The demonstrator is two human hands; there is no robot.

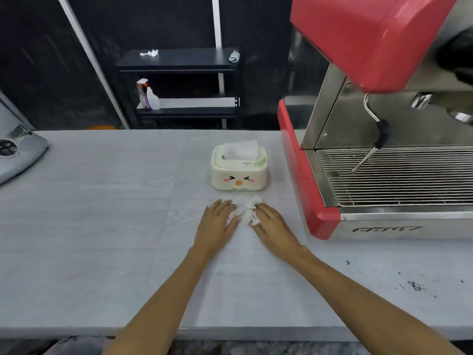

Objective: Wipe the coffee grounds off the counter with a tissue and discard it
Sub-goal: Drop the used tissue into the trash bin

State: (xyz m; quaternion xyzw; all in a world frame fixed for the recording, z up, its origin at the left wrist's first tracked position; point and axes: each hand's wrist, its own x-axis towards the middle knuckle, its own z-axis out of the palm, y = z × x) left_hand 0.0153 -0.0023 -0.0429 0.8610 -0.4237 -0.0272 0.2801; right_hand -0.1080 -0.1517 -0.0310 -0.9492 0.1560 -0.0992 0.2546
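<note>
Fingers of left hand (217, 221) and right hand (271, 224) press flat, spread, on crumpled white tissue (244, 210).

Two hands on tabletop (102, 226), frame centre: left hand (216, 221), right hand (272, 225). One crumpled tissue (245, 208) between them. One tissue box (239, 169) with duck face, upper centre, one sheet (242, 149) poking from it. One red espresso machine (384, 111), right side, one steam wand (372, 134). One scatter of coffee grounds (416, 286), lower right. One black shelf unit (179, 85), upper centre: two bottles (149, 97), one white scrap (149, 53), one grey cloth (234, 56). One grey appliance (18, 152), left edge.
</note>
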